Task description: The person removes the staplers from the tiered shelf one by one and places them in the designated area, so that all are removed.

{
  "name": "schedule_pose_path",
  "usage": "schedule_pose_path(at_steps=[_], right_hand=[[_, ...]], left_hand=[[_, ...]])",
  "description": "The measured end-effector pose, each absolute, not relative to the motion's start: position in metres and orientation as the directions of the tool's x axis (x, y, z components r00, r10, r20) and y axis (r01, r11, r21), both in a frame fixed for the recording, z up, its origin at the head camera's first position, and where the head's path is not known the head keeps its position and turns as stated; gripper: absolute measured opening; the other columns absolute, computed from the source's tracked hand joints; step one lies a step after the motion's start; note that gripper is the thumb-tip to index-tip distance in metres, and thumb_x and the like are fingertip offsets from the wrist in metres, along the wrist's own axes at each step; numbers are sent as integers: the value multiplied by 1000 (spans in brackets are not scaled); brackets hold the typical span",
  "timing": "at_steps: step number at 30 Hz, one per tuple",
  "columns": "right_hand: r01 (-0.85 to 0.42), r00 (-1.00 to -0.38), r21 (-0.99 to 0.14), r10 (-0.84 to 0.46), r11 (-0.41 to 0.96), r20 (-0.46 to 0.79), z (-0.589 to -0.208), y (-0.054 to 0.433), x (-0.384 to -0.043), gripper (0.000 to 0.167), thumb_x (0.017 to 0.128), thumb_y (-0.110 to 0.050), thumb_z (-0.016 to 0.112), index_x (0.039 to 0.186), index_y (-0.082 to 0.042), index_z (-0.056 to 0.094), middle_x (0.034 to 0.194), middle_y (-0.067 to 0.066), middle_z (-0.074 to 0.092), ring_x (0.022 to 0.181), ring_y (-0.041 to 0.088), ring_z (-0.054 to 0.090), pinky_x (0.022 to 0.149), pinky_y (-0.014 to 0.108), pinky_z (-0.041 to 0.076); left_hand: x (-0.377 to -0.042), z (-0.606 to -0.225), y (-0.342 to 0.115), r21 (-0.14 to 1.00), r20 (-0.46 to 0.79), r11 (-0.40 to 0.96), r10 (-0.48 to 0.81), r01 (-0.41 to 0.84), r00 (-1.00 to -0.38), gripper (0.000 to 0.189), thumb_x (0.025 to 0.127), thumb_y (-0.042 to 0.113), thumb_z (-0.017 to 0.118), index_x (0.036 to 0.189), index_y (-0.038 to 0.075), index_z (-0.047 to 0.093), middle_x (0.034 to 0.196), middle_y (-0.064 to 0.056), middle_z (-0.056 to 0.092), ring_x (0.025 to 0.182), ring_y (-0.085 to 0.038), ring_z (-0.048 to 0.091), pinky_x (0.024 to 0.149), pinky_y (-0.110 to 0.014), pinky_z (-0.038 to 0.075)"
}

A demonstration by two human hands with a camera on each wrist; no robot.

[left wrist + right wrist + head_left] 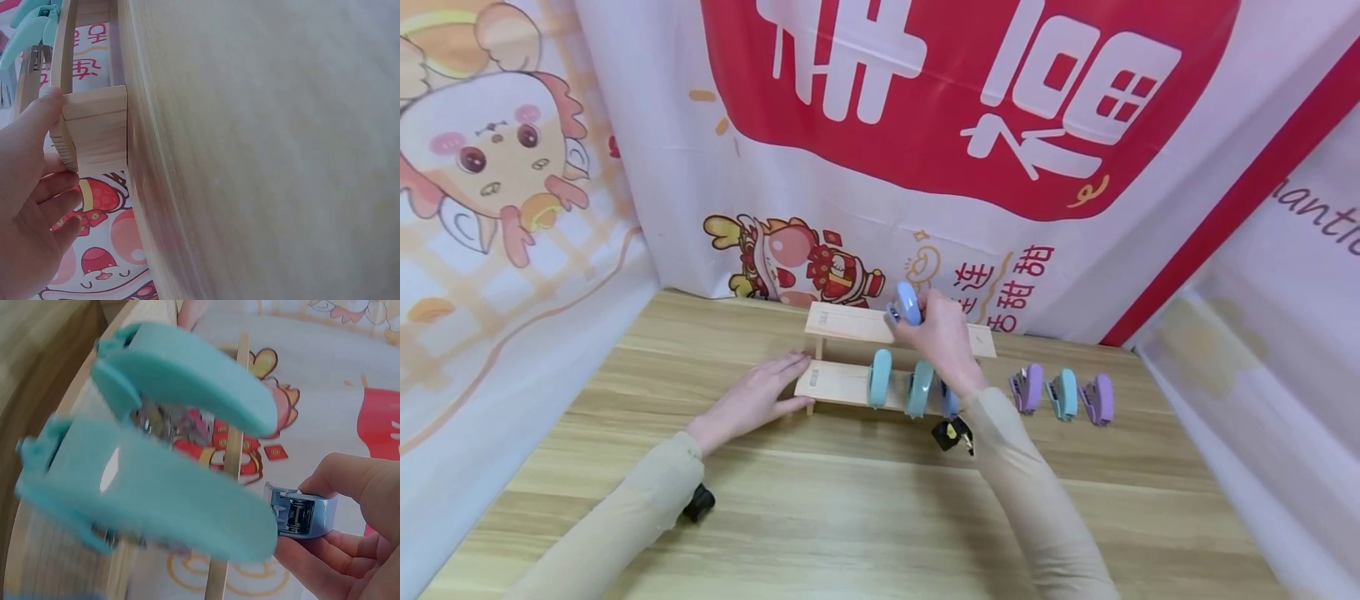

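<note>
A two-tier wooden shelf stands toward the back of the table. My left hand grips the left end of its lower board, thumb at the front edge and fingers toward the back; the left wrist view shows the thumb on the board's edge. My right hand pinches a blue stapler over the upper board, its metal front facing left. On the lower board stand two teal staplers, large in the right wrist view, and a blue stapler partly hidden by my right wrist.
Right of the shelf, a purple stapler, a teal stapler and another purple stapler stand in a row on the wooden table. A printed cloth hangs behind the shelf and along both sides.
</note>
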State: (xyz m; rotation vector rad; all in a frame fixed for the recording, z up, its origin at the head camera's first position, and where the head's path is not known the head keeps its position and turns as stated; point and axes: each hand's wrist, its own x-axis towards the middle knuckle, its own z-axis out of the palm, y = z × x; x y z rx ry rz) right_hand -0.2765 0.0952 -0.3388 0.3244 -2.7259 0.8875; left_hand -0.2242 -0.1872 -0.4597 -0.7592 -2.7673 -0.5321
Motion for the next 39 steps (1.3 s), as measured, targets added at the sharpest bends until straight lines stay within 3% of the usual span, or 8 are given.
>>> schedule_pose_path(at_steps=[4,15,28,39], right_hand=[[-265,-944,-543,-99,797,316,-337,112,-275,33,83,-30,78,95,-6,59,87,9,68,76,23,64,66,35,58],[-226,-950,-560,-53,797,308,-335,161,-271,27,84,-16,71,102,0,59,96,16,69,83,28,68,68,36,62],[-117,-949,-533,64,838,310,-342,227,-266,28,87,-20,70,101,1,60,93,20,71,77,30,67,63,34,60],[-10,-924,-508,186,862,334,-350,288,-255,31,85,-22,68,104,3,62,95,22,71,82,33,68,71,42,58]], left_hand=[[-225,-458,-187,283,302,800,449,529,-841,73,89,39,73,144,-2,48,149,-23,48,138,-40,48,116,-57,39],[-225,-459,-185,284,291,800,453,528,-843,73,90,39,72,144,-3,47,150,-23,47,139,-41,47,116,-57,39],[-226,-459,-186,289,278,809,440,511,-854,74,90,40,72,145,-2,47,150,-23,47,138,-42,47,116,-59,38],[-226,-459,-185,282,305,801,447,528,-841,72,89,37,74,143,-3,49,148,-24,49,136,-42,49,114,-58,41]])
